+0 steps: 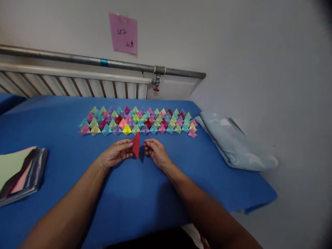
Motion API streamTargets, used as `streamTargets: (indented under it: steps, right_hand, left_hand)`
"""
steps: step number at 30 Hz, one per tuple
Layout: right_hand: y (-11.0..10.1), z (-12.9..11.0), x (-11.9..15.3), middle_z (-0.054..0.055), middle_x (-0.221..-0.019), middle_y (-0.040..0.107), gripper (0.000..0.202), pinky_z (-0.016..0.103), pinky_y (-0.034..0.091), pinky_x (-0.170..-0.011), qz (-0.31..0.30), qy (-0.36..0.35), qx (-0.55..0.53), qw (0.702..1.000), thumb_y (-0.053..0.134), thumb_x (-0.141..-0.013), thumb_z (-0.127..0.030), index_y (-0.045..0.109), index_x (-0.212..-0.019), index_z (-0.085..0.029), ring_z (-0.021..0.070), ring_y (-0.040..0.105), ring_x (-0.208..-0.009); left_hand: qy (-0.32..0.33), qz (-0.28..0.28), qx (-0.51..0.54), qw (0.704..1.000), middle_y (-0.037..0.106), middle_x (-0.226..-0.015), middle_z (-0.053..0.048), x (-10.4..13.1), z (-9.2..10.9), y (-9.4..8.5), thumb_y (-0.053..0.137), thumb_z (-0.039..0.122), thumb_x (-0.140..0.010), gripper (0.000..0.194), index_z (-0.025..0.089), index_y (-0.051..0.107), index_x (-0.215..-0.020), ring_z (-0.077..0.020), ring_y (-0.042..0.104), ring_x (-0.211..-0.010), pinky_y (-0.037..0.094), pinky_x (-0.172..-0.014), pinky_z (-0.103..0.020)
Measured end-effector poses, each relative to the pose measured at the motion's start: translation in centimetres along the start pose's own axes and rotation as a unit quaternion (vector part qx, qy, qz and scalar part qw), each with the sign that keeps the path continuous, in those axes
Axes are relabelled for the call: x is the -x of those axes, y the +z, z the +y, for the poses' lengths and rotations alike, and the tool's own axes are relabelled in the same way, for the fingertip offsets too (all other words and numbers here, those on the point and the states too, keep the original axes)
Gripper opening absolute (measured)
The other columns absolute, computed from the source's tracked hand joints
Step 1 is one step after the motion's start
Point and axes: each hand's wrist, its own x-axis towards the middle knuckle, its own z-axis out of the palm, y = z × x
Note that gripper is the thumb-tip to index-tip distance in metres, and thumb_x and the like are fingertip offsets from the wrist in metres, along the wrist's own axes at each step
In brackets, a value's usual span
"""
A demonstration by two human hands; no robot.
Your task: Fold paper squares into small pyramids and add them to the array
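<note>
A folded red paper triangle [136, 146] stands on end between my hands, above the blue surface [124, 193]. My left hand [118, 152] is closed on its left edge, thumb in front. Just to the right of the paper, and apart from it, is my right hand [156, 152]; its fingers are curled with thumb and index tips close together, and anything between them is too small to make out. Beyond both hands, several rows of small folded paper pieces [127, 130] in many colours stand on the blue surface.
A stack of coloured paper sheets [15, 166] lies at the left. At the right is a folded light-blue cloth [228, 141]. Behind the surface run a metal pipe [77, 60] and a white radiator [95, 88]. A pink note [123, 34] hangs on the wall.
</note>
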Motion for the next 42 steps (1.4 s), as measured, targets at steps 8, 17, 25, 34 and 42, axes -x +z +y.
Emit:
streamTargets:
  steps: [8,17,25,34,42]
  right_hand:
    - [0.4,0.7,0.7,-0.005,-0.062,0.059,0.029,0.021,0.039,-0.05,-0.078,-0.026,-0.006,0.997,0.069,-0.074,-0.046,0.066,-0.085,-0.02,0.0079,0.051,-0.051]
    - [0.4,0.4,0.8,-0.006,-0.058,0.059,0.029,0.021,0.038,-0.049,-0.095,-0.018,0.001,0.995,0.073,-0.071,-0.046,0.065,-0.083,-0.02,0.0075,0.051,-0.049]
    - [0.7,0.2,1.2,-0.004,-0.062,0.062,0.024,0.021,0.039,-0.05,-0.138,0.013,-0.062,0.988,0.074,-0.071,-0.041,0.065,-0.08,-0.02,0.0082,0.053,-0.052]
    - [0.3,-0.5,1.4,-0.005,-0.066,0.062,0.023,0.021,0.041,-0.054,-0.128,-0.021,-0.028,0.991,0.075,-0.07,-0.038,0.068,-0.083,-0.021,0.0077,0.053,-0.056]
    - [0.7,-0.5,1.5,-0.004,-0.065,0.062,0.026,0.024,0.043,-0.059,-0.124,-0.006,-0.051,0.991,0.075,-0.069,-0.042,0.069,-0.083,-0.021,0.009,0.054,-0.057]
  left_hand:
    - [-0.028,-0.031,0.034,0.999,0.072,-0.07,0.0,-0.6,-0.4,-0.3,0.087,0.018,-0.06,0.026,0.015,0.065,-0.073,-0.0124,0.068,-0.067,0.057,-0.068,-0.025]
    - [-0.045,-0.067,0.045,0.996,0.073,-0.069,-0.004,-0.4,-0.9,-0.2,0.091,0.023,-0.056,0.03,0.012,0.068,-0.071,-0.0142,0.069,-0.066,0.058,-0.065,-0.025]
    - [-0.04,-0.11,0.07,0.991,0.074,-0.072,-0.006,0.0,-1.1,-0.5,0.089,0.022,-0.06,0.027,0.013,0.072,-0.079,-0.0176,0.071,-0.069,0.059,-0.069,-0.028]
    - [-0.052,-0.112,0.025,0.992,0.071,-0.069,-0.005,0.1,-1.5,-0.2,0.086,0.025,-0.064,0.026,0.012,0.073,-0.083,-0.016,0.068,-0.066,0.057,-0.071,-0.029]
    - [-0.061,-0.115,0.064,0.989,0.072,-0.072,-0.004,0.2,-1.7,-0.2,0.088,0.024,-0.061,0.027,0.013,0.073,-0.081,-0.0158,0.068,-0.07,0.057,-0.073,-0.029]
